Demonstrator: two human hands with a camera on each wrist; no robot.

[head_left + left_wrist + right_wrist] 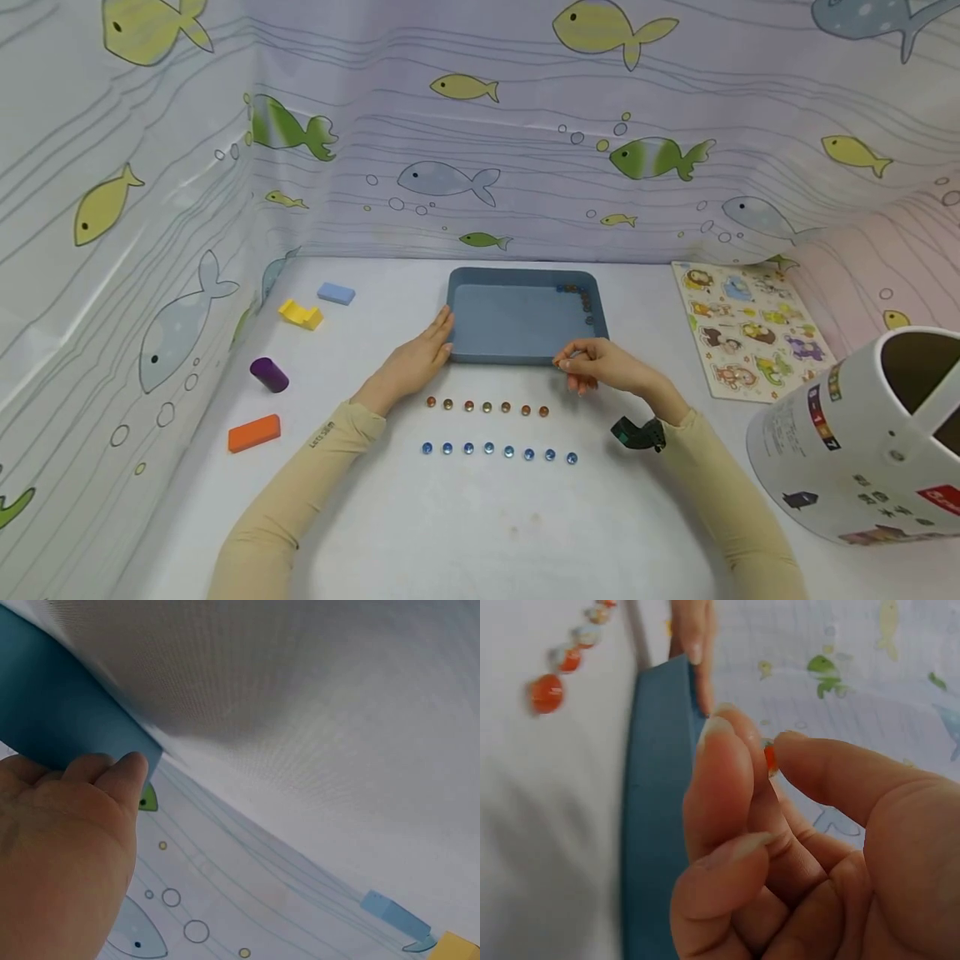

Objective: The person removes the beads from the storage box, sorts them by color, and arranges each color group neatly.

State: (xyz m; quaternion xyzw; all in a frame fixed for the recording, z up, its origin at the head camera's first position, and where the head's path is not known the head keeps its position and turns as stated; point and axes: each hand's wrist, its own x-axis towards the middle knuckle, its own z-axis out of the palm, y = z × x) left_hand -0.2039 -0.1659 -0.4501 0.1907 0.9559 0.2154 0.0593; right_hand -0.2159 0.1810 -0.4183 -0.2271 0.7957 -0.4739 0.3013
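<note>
The bead (770, 759) was small and bright orange-red, partly hidden by fingertips; the right hand (600, 365) pinched it between thumb and finger, its other fingers curled, at the near rim of the tray (495, 360); whether the bead was over that rim or just beside it, I could not tell. The left hand (420, 358) held nothing, its fingers nearly straight and together against the tray's left wall; nearer the person lay an orange row (487, 407), glossy and unevenly tinted, then a blue row (489, 447); more beads (587, 306) lined the tray's far right corner.
</note>
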